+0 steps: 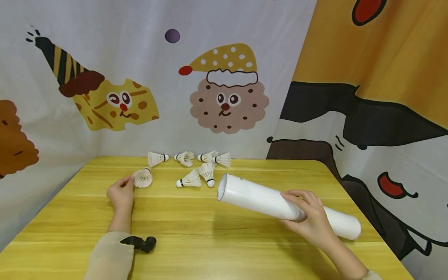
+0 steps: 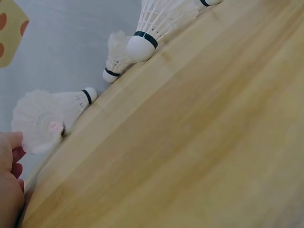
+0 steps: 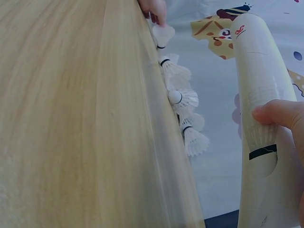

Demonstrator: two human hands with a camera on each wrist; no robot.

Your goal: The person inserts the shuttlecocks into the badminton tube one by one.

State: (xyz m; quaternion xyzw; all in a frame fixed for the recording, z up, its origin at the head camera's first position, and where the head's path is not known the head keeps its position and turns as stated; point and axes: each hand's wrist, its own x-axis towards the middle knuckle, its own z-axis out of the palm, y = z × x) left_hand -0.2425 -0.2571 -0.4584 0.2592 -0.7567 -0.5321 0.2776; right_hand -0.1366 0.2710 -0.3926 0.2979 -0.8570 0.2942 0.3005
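Pinching the feather rim of a shuttlecock, a person's left hand is at the far left part of a yellow wooden table; whether that shuttlecock lies on the wood or sits slightly above it, I cannot tell. It is probably very light, with a springy but fragile skirt that a hard squeeze could bend; the rounded base would likely be the sturdier place to hold. The skirt is white and flared, its wide mouth turned toward the person, its base pointing away. Six more shuttlecocks lie scattered to its right, most showing a white base and a dark band. The right hand wraps fingers and thumb round a long white tube, tilted over the table's right side, its hollow end higher and facing left. The tube looks stiff, light and smooth, perhaps slightly slippery. Behind hangs a cartoon-printed cloth.
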